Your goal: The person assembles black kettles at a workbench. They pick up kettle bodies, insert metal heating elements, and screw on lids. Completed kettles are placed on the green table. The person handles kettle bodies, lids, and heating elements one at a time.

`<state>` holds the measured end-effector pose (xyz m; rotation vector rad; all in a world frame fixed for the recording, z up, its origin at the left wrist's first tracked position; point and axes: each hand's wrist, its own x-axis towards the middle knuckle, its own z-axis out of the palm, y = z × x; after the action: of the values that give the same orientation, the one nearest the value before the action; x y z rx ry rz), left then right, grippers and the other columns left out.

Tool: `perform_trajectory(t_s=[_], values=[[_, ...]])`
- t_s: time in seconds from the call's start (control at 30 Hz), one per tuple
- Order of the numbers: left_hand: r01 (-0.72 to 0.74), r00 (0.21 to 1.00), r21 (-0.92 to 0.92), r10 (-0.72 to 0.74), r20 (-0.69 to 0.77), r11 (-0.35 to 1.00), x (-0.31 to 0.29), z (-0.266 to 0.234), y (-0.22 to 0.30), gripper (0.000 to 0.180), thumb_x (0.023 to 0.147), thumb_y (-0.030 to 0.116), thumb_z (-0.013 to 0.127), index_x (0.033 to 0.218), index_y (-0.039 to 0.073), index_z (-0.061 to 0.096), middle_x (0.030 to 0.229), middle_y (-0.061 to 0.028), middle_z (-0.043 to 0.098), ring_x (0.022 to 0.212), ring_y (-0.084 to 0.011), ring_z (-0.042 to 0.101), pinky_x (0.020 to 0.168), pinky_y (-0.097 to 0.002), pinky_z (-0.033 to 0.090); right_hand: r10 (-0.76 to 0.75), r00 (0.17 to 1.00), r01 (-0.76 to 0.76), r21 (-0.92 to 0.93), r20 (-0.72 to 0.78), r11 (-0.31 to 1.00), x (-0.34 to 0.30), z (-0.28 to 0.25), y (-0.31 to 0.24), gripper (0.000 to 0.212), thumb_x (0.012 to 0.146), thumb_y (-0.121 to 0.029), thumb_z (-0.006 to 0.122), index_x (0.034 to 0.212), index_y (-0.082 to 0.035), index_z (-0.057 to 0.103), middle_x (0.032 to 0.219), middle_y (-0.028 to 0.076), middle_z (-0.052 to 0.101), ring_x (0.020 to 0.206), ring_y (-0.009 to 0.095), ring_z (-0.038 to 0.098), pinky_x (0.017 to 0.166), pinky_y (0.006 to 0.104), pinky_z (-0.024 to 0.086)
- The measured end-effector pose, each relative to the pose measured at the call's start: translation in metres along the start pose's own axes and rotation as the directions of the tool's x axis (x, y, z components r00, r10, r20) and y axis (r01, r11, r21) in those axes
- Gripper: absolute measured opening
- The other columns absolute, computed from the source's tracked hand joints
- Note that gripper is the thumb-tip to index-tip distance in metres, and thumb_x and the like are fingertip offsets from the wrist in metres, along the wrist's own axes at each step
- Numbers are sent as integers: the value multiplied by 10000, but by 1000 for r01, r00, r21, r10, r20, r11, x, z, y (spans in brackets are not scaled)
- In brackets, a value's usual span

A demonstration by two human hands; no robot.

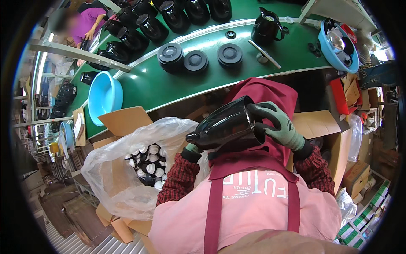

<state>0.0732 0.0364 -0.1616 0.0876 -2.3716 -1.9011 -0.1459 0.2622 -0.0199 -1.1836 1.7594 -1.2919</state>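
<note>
A glossy black jug body lies on its side above my lap, its narrow spout end to the left and its wide open end to the right. My left hand, in a grey-green glove, holds the spout end from below; most of its fingers are hidden behind the jug. At the wide end, my right hand, in a grey-green glove with dark fingertips, grips the rim with bent fingers. Whether any fingertip reaches inside cannot be made out. Below the jug, a dark red apron covers my lap.
Left of me, a plastic-lined carton holds white-and-black parts; another carton stands right. The green bench ahead carries dark round discs, a black jug, a blue basin and a filled basin. A co-worker sits far left.
</note>
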Motion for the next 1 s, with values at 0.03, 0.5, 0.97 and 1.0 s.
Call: perform_trajectory(t_s=[0.03, 0.5, 0.97, 1.0], values=[[72, 996, -107, -77, -42, 992, 1, 5, -9, 591, 947, 163, 733, 1481, 80, 495, 1427, -135, 591, 1310, -267, 579, 1098, -408, 485, -26, 1000, 26, -30, 15, 999, 9, 2, 0, 536, 904, -100, 724, 1414, -24, 578, 1282, 148, 604, 1174, 294, 604, 1005, 380, 488], [161, 874, -635, -408, -264, 756, -45, -6, -37, 605, 992, 243, 650, 1533, 87, 428, 1488, -142, 527, 1364, -273, 525, 1089, -404, 488, 322, 925, -331, -849, -204, 412, 280, 20, 196, 1128, 677, -633, 824, 1611, -466, 212, 1660, 196, 204, 1423, 587, 281, 1037, 742, 375], [34, 995, -575, -83, -59, 817, 11, -21, -15, 636, 1037, 336, 561, 1593, 111, 352, 1584, -139, 424, 1443, -273, 435, 1115, -406, 456, -268, 960, 278, 324, -75, 904, 83, 12, 49, 973, 790, -207, 820, 1605, -52, 311, 1649, 135, 298, 1520, 272, 274, 1245, 407, 227], [-18, 1000, -351, 9, -27, 936, 18, -19, -12, 640, 1039, 344, 549, 1604, 129, 340, 1611, -133, 390, 1468, -272, 402, 1143, -411, 427, -303, 949, 316, 294, -90, 902, 74, 15, 50, 995, 779, -233, 829, 1607, -51, 308, 1650, 138, 290, 1529, 281, 253, 1247, 416, 220]])
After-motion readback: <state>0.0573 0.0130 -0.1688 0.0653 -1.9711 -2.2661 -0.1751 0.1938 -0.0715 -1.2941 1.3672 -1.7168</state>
